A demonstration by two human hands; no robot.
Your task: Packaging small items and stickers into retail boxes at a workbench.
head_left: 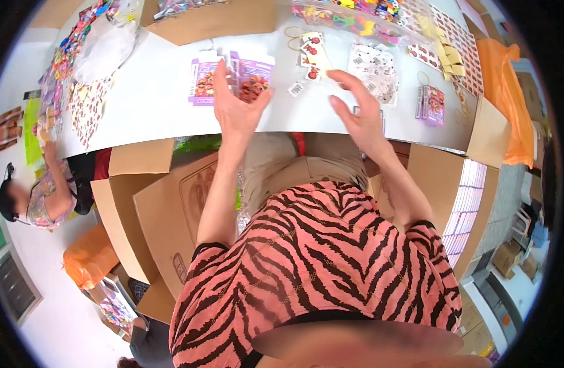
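My left hand [239,116] is over two flat purple printed boxes, its thumb and fingers apart. The left box [203,86] is partly behind the index finger; the right box [256,70] shows beyond the thumb. I cannot tell whether the fingers touch them. My right hand [363,119] hovers over the white table [150,98] with thumb and index finger spread and nothing between them. Just beyond it lie small white cards with red pictures [314,50] and a small white barcode label [298,89]. A heap of white labels [374,70] sits farther right.
Upright purple boxes [431,105] stand at right, near sheets of red stickers [456,43]. Along the far side are a cardboard box [211,24] and a clear bag of colourful toys [349,21]. Open cartons [131,227] flank my legs. Another person [49,196] works at left.
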